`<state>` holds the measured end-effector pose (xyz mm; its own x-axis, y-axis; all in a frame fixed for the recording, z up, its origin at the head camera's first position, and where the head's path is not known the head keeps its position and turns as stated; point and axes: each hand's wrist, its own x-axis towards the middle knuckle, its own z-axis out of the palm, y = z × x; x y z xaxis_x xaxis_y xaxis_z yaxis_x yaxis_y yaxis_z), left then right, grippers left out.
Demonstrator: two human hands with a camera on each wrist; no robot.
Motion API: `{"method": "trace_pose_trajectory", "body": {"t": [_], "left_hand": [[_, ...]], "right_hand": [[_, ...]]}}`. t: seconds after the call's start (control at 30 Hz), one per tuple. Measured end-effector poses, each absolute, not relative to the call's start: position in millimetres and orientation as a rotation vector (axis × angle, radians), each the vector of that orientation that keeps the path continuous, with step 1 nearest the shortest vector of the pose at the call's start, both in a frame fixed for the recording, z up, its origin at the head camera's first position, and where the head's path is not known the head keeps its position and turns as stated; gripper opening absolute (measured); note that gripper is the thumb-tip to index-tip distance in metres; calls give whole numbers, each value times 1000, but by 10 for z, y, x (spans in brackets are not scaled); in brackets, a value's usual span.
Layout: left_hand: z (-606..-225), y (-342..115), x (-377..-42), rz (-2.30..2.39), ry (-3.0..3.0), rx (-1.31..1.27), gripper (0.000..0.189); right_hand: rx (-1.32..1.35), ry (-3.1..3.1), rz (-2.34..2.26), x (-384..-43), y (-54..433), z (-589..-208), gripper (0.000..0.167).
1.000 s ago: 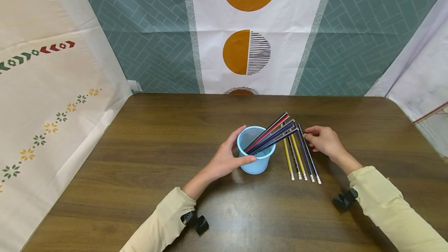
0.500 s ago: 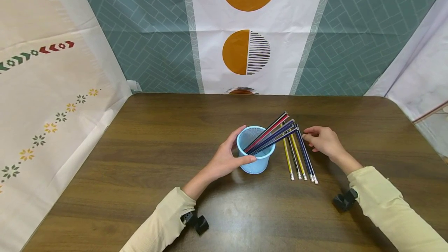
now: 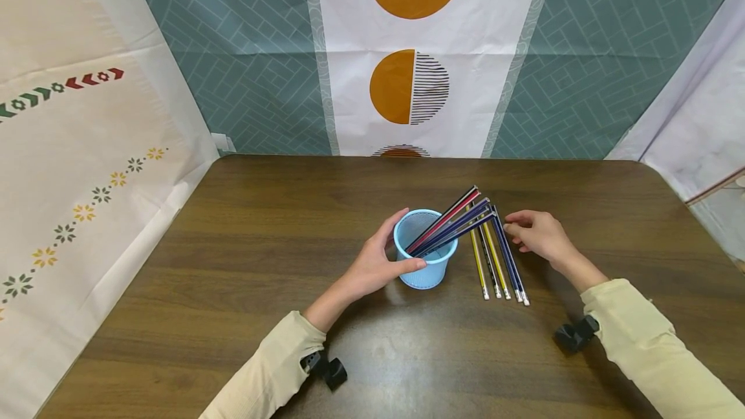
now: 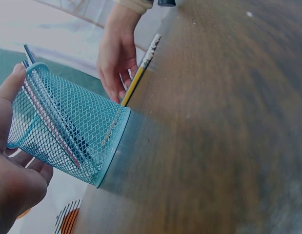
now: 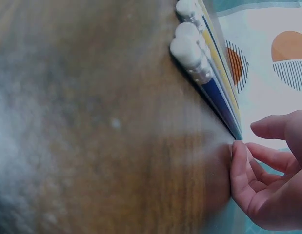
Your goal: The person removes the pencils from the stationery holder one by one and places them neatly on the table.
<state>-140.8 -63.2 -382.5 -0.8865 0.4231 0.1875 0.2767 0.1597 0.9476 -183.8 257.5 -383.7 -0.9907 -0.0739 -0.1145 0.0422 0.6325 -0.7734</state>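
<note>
My left hand (image 3: 375,267) grips a light blue mesh pencil cup (image 3: 423,279), thumb at the near side and fingers round the far left. Inside the cup lean several pencils (image 3: 445,230), one red-and-black and others dark blue, tilting out over the right rim. Just right of the cup, a row of yellow, black and dark blue pencils (image 3: 505,260) lies on the table, white eraser ends (image 5: 187,51) toward me. Beside the far part of the rightmost dark blue pencil is my right hand (image 3: 538,235), fingers loosely bent, thumb apart from them and nothing held (image 5: 272,180).
The brown wooden table (image 3: 262,244) extends around both arms. A patterned green and white cloth (image 3: 262,50) hangs behind its far edge, and a pale cloth (image 3: 87,167) with printed flowers hangs at the left. Each wrist carries a small black camera.
The rightmost dark blue pencil has shifted left against its neighbour, and my right fingers moved slightly left with it. Over the last half second little differs; the left hand and cup stay put.
</note>
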Motion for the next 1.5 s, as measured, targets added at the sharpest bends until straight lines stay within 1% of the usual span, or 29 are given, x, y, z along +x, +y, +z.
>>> {"method": "trace_pose_trajectory", "body": {"t": [0.47, 0.87, 1.13, 1.33, 1.5], "left_hand": [[-3837, -628, -1414, 1833, 2299, 686, 85], [-3827, -612, -1411, 1868, 2277, 696, 86], [-3836, -621, -1412, 1861, 2276, 694, 86], [-3842, -623, -1416, 1859, 2276, 694, 86], [-3832, -622, -1409, 1860, 2276, 690, 86]], "right_hand": [[-48, 2764, -1296, -1753, 2529, -3776, 34], [-171, 2757, -1378, -1569, 2377, -3597, 32], [-253, 2672, -1514, -1484, 2265, -3535, 29], [-315, 2616, -1572, -1430, 2196, -3479, 30], [-384, 2615, -1611, -1409, 2155, -3464, 26]]}}
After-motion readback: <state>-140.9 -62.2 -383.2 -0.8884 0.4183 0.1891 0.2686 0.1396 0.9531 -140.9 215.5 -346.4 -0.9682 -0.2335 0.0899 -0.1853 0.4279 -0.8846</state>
